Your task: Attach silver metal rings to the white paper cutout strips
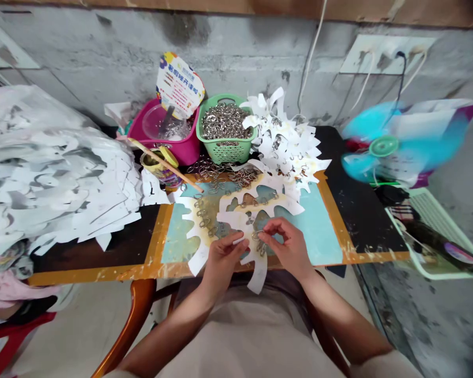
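Near the table's front edge, my left hand point(225, 256) pinches the edge of a white cut-out paper strip point(257, 270). My right hand point(287, 242) is closed at the strip's other side, thumb and fingertips on a small metal ring point(257, 234). More rings sit along the strip just below it. To the left lies another jagged white strip point(199, 260) with a row of rings on yellowish patches. Beyond my hands is a third cut-out strip point(291, 203), also carrying rings. Loose metal rings point(216, 170) are heaped behind the strips.
A green basket point(226, 151) full of rings stands beside a pink bin point(187, 152). Before the bin, a stick point(173, 169) lies across an open can point(161, 170). White cut-outs pile up at left point(63, 184) and back right point(287, 142). A blue fan point(384, 146) is at right.
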A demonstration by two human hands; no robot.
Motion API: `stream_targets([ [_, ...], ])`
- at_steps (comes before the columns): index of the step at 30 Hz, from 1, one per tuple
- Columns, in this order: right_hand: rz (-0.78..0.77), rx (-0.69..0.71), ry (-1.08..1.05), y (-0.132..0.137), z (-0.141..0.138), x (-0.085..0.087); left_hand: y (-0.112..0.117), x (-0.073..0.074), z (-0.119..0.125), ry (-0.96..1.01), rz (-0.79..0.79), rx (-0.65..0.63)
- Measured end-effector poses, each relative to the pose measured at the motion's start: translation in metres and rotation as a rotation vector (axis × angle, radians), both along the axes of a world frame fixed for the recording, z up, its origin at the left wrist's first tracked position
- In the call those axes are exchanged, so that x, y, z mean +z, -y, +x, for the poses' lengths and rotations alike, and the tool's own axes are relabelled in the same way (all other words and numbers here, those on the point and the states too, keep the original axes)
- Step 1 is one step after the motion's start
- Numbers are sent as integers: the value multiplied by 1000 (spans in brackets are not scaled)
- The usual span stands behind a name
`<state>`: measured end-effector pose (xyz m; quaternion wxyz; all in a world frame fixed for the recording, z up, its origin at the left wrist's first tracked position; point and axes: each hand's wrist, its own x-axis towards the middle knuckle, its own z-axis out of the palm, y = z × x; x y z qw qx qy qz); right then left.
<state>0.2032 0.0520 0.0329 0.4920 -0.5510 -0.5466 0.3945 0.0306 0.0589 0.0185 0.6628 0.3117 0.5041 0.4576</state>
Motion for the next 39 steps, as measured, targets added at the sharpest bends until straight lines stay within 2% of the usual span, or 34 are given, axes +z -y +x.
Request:
stream_targets([
  [4, -60, -19, -83, 0, -8, -8, -1, -3, 0, 13, -38, 40],
  [7, -86, -15, -132, 4, -13, -12, -2, -6, 1, 39, 17, 56],
  [11, -72, -103, -189, 7, -22, -19, -2, -11, 4, 60, 84, 71],
  [14, -40, -184, -180, 8, -27, -25, -1, -16, 5, 22, 95, 75],
  [20, -38, -155, -148, 8, -33, -35, -1, -21, 4, -96, 159, 62],
  [25, -6, -259, -81, 12, -37, -37, -2, -22, 2, -162, 173, 47],
  [28, 3, -270, -11, 14, -37, -32, 1, -27, 1, -151, 174, 32],
  [32, -22, -159, 10, 16, -29, -17, 8, -28, 6, -47, 145, 22],
  [36, -43, 2, 121, 20, -9, 11, 20, -13, 16, 138, 186, 72],
  [39, 103, 98, 334, 19, 11, 38, 32, -4, 22, 359, 323, 7],
])
